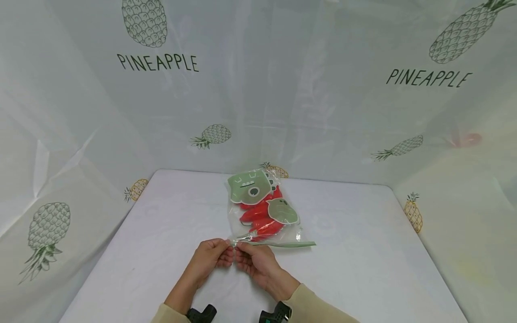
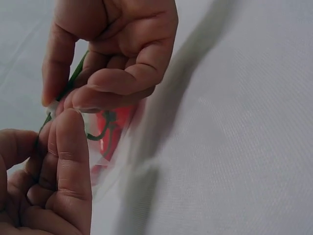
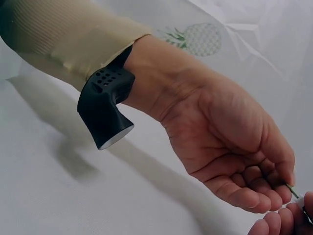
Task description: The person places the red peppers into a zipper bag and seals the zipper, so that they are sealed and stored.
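While I watched from the head view, a white table point(image 1: 161, 233) lay walled on three sides by a pale curtain point(image 1: 282, 89) printed with pineapples and the word PINEAPPLE, and nothing stood between the camera and the work. At the table's centre lay a clear zip bag point(image 1: 264, 211), its closed bottom toward twelve o'clock and its green zip strip point(image 1: 291, 244) toward six o'clock, running off to three o'clock. Inside I could see red chilli peppers point(image 1: 260, 220) with green stems, partly covered by two green cartoon prints on the bag's face. Both hands met at the bag's near left corner. My left hand point(image 1: 212, 255) had its fingers curled, thumb and fingertips pinching the strip's end; the left wrist view showed the green strip running between its fingers. My right hand point(image 1: 254, 260), just beside it at three o'clock and touching it, pinched the same edge with curled fingers. Black wrist cameras sat at both cuffs.
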Motion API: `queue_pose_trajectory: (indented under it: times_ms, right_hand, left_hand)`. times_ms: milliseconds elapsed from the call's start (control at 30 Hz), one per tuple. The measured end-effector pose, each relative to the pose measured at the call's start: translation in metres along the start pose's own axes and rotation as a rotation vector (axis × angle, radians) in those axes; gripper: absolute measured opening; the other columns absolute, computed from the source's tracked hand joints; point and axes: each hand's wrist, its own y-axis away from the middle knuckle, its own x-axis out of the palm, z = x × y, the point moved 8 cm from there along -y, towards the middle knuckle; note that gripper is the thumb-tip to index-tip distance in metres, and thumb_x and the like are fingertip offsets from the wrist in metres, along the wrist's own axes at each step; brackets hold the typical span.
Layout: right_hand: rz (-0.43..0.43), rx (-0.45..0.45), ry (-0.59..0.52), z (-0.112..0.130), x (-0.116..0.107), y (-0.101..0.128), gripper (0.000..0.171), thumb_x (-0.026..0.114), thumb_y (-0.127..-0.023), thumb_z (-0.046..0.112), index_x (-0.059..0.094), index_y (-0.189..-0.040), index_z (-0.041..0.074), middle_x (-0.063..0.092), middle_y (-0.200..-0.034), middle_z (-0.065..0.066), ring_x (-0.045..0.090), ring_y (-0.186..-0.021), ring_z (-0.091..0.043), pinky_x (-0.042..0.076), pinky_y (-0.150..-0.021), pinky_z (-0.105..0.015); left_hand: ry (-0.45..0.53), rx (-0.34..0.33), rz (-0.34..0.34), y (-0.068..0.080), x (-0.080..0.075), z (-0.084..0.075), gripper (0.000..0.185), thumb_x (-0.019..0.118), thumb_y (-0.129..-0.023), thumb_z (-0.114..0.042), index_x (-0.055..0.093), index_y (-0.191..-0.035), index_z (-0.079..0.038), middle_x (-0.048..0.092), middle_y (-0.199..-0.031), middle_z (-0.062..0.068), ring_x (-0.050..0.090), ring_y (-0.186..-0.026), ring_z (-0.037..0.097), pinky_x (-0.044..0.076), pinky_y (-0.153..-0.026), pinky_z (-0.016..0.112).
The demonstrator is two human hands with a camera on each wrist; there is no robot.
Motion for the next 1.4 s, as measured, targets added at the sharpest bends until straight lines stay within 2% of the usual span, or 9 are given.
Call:
queue_pose_trajectory:
  times_ms: [133,500,900,1400]
  right_hand:
    - [0.009,0.004,0.000,-0.0007,-0.0001,-0.0002,0.020,0.071,-0.100,0.019,0.077,-0.107,0.002,0.076,-0.084,0.001,0.070,-0.074,-0.006,0.059,-0.068,-0.021]
    - [0.029,0.061,0.006,-0.0030,-0.0015,-0.0014,0.027,0.074,-0.099,0.025,0.077,-0.111,0.002,0.080,-0.092,-0.004,0.074,-0.081,-0.011,0.062,-0.078,-0.027]
    - [0.043,0.076,-0.029,-0.0039,-0.0048,-0.0010,0.028,0.070,-0.102,0.023,0.075,-0.115,-0.001,0.081,-0.098,-0.011,0.079,-0.089,-0.017,0.064,-0.086,-0.036]
    - [0.053,0.058,-0.050,-0.0029,-0.0070,-0.0024,0.026,0.067,-0.103,0.020,0.074,-0.112,-0.003,0.081,-0.097,-0.011,0.080,-0.091,-0.020,0.064,-0.086,-0.039]
  left_hand:
    - [-0.004,0.004,-0.013,0.0010,0.0001,-0.0019,0.034,0.057,-0.109,-0.020,0.070,-0.106,0.012,0.075,-0.085,0.006,0.071,-0.075,0.013,0.062,-0.069,0.027]
    - [0.008,-0.005,0.012,0.0012,0.0021,-0.0012,0.029,0.061,-0.107,-0.018,0.070,-0.101,0.009,0.073,-0.082,0.004,0.070,-0.072,0.011,0.062,-0.067,0.026]
    - [0.008,-0.006,-0.028,0.0006,-0.0007,0.0003,0.026,0.061,-0.107,-0.016,0.069,-0.099,0.008,0.072,-0.079,0.003,0.070,-0.070,0.011,0.061,-0.066,0.026]
    - [0.005,-0.001,-0.061,-0.0003,-0.0020,0.0019,0.027,0.060,-0.107,-0.014,0.068,-0.099,0.010,0.071,-0.078,0.003,0.069,-0.069,0.011,0.061,-0.065,0.026]
